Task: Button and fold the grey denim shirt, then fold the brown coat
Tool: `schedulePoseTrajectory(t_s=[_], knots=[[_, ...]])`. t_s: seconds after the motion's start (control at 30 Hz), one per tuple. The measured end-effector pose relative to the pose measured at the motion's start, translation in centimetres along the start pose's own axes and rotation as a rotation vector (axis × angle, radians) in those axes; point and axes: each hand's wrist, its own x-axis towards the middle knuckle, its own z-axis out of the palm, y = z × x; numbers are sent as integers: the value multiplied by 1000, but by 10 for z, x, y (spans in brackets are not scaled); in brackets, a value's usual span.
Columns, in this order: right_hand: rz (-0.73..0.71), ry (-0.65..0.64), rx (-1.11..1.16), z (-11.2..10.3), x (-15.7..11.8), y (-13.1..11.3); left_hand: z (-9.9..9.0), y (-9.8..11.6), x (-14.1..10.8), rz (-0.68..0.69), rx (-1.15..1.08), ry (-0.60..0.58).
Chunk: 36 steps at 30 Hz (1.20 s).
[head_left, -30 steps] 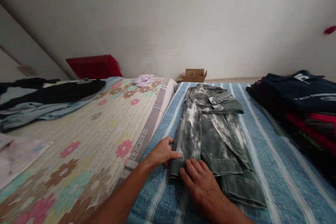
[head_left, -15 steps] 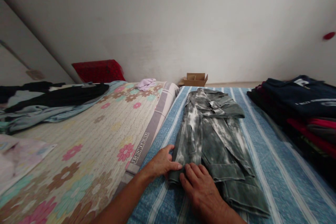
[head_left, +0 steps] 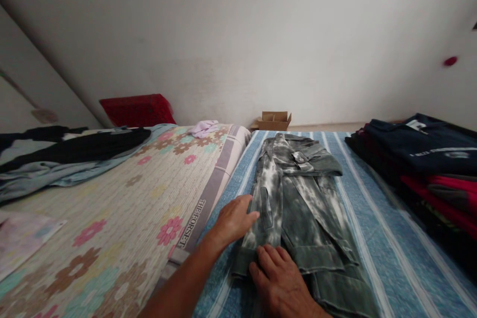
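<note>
Jacket (head_left: 298,208): flat on sheet (head_left: 395,243)
Left hand (head_left: 235,218): part open at jacket's side, gripping nothing visible
Right hand (head_left: 278,278): curled on hem (head_left: 244,260), grip unclear, apparently steadying it

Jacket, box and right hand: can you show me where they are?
Jacket (head_left: 303,216), head view: on the middle of its body.
Box (head_left: 274,124), head view: on its front wall.
Right hand (head_left: 281,278), head view: on the back of the hand.
</note>
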Motion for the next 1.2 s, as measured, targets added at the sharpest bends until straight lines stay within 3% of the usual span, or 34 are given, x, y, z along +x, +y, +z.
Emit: schedulePoseTrajectory(t_s=[0.13,0.23,0.3,0.43,0.57,0.67,0.87,1.2], knots=[[93,-185,214,-39,26,28,5,34,51,47,39,82],[210,-169,234,-63,60,74,7,57,100,-16,12,128],[271,-206,198,-67,86,113,9,65,130,-84,-8,177],[543,-327,-62,-51,132,203,30,58,166,-199,-44,268],[687,-356,-188,-29,157,285,63,41,177,-203,-40,324],[736,-429,-231,-14,165,330,78,36,181,-186,9,339],[855,-601,-249,11,161,374,84,37,183,-220,96,375],[980,-656,-223,15,158,409,79,37,179,-202,82,360]])
